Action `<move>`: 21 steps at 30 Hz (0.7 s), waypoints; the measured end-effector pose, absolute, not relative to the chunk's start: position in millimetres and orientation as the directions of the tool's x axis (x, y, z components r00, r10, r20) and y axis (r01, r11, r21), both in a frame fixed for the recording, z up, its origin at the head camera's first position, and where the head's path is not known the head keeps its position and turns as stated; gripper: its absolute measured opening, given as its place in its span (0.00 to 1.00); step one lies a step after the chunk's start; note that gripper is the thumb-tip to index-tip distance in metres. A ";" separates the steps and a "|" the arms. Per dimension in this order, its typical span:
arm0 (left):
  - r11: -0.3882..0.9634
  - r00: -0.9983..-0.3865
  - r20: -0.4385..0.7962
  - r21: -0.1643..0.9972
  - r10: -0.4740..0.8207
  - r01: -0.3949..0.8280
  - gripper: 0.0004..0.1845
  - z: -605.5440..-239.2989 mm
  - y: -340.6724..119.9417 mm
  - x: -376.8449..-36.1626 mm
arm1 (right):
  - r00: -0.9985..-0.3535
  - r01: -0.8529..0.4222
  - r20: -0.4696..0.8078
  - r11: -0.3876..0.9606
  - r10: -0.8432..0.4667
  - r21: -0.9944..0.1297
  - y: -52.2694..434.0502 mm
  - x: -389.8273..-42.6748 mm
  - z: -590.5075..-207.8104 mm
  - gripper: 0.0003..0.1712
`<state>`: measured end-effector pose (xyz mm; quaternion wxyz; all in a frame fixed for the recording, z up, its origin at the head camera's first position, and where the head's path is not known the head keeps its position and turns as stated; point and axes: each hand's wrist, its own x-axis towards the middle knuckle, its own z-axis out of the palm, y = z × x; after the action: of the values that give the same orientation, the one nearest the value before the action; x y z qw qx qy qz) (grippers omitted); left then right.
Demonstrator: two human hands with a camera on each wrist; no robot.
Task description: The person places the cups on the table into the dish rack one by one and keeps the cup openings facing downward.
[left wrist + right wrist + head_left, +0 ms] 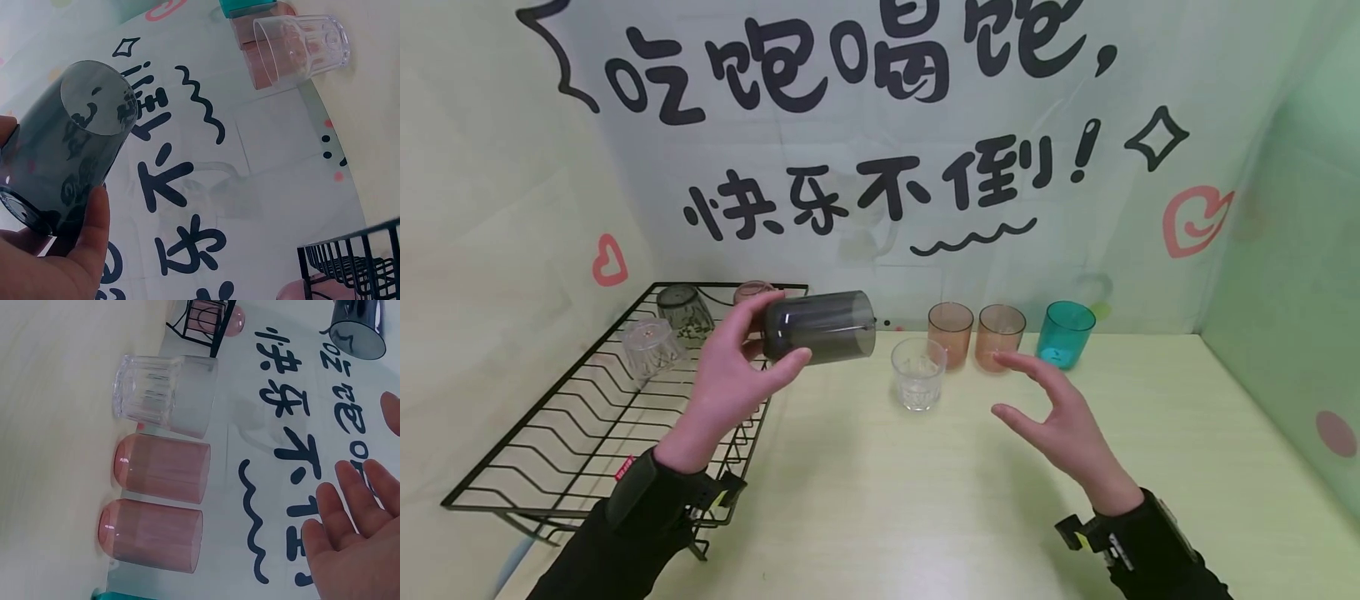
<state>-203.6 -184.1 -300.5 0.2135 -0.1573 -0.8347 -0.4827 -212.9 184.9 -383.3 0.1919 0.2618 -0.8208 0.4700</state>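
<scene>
Nearest you, on your left: a black, rectangular metal-wire rack (538, 407). Your right hand (1063, 425) holds nothing, thumb spread well apart from fingers. Your left hand (730, 362) curls round a smoky-grey, see-through cylindrical tumbler (820, 327) at its base end, aloft, sideways, mouth rightward. Far end unsupported; an easing thumb could let that smooth wall slip. Beyond: a clear, ribbed, glass-like round tumbler (919, 379), upright; a low rightward swing could topple it against two peach, translucent cylindrical tumblers (951, 337).
</scene>
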 end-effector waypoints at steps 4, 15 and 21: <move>0.512 -0.858 0.512 0.726 0.043 0.459 0.36 -300.1 -188.9 -204.4 | -0.804 -0.592 0.532 0.451 -0.266 -0.668 189.1 -214.3 -384.8 0.37; 0.531 -0.857 0.516 0.728 -0.007 0.434 0.34 -298.1 -204.0 -205.1 | -0.818 -0.574 0.489 0.495 -0.304 -0.652 198.9 -217.5 -389.8 0.39; 0.560 -0.861 0.507 0.721 -0.025 0.408 0.34 -299.1 -211.0 -206.8 | -0.820 -0.570 0.478 0.535 -0.315 -0.624 203.7 -217.3 -391.2 0.40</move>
<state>-206.8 -211.0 -299.1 0.2379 -0.1125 -0.8506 -0.4553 -217.3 203.7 -391.2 0.1558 0.2568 -0.8620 0.4084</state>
